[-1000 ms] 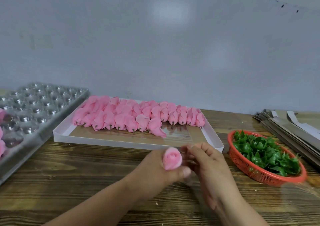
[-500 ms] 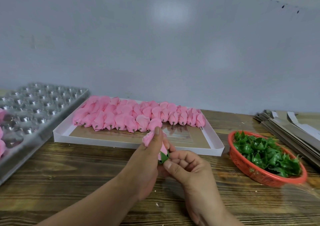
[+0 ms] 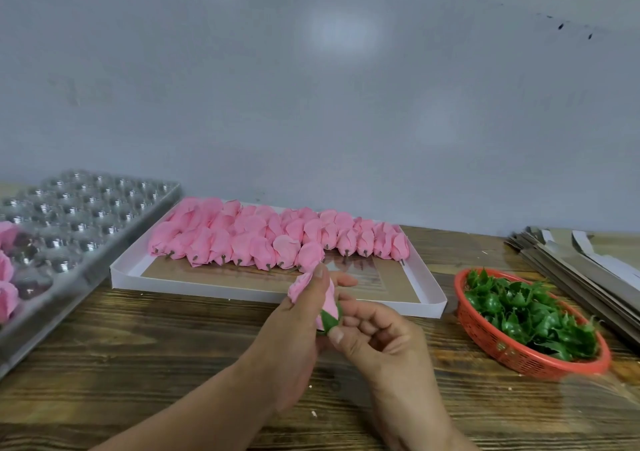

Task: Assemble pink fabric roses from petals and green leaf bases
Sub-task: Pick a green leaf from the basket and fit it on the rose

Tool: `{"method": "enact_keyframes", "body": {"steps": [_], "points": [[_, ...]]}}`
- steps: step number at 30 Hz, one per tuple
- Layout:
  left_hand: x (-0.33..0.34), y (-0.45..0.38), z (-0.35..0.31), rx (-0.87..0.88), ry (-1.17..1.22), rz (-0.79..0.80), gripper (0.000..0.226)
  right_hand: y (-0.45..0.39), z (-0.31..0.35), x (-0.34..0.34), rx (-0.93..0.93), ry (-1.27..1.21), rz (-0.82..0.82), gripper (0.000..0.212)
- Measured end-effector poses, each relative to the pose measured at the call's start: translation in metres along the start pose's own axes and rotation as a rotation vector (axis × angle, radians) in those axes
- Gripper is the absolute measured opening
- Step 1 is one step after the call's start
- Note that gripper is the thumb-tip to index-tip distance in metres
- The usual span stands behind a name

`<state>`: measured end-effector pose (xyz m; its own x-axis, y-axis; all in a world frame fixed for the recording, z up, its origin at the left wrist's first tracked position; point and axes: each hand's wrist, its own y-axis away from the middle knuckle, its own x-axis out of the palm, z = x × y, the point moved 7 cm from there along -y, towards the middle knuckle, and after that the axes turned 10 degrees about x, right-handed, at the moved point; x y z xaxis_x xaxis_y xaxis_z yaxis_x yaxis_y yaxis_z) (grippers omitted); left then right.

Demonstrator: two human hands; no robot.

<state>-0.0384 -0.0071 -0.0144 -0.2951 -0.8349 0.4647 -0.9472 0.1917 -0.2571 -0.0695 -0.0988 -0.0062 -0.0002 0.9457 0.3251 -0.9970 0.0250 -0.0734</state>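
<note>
My left hand [image 3: 294, 326] grips a pink fabric rose [image 3: 300, 283] around its body, bloom tilted up and to the left. A green leaf base [image 3: 329, 319] sits on the rose's lower end, pinched by the thumb and fingers of my right hand [image 3: 377, 343]. Behind my hands, a white shallow tray [image 3: 242, 289] holds several pink rose heads [image 3: 277, 236] lying in rows with stubs toward me. A red mesh basket [image 3: 512, 350] at the right holds several green leaf bases [image 3: 526, 312].
A clear plastic cavity tray [image 3: 83, 215] stands at the left, with a few pink roses [image 3: 7, 277] in its near cells. Flat grey cardboard sheets [image 3: 581, 267] are stacked at the far right. The wooden table [image 3: 138, 364] runs up to a grey wall.
The rose was turned from facing me to tilted up and left, and lifted slightly toward the tray. The green leaf base now shows at its bottom under my right fingers.
</note>
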Motion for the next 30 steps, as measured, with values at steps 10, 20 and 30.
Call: {"method": "enact_keyframes", "body": {"steps": [10, 20, 30], "points": [[0.0, -0.002, -0.002, 0.059, -0.076, 0.053, 0.043, 0.001, 0.005, 0.0, -0.016, -0.004, 0.042, 0.027], [-0.001, -0.002, -0.004, 0.017, -0.334, 0.164, 0.055, 0.011, 0.021, 0.001, -0.342, 0.343, -0.05, 0.048], [0.005, -0.002, -0.035, 0.27, -0.761, 0.064, 0.021, 0.004, 0.011, -0.003, -0.342, 0.45, -0.106, 0.043]]}}
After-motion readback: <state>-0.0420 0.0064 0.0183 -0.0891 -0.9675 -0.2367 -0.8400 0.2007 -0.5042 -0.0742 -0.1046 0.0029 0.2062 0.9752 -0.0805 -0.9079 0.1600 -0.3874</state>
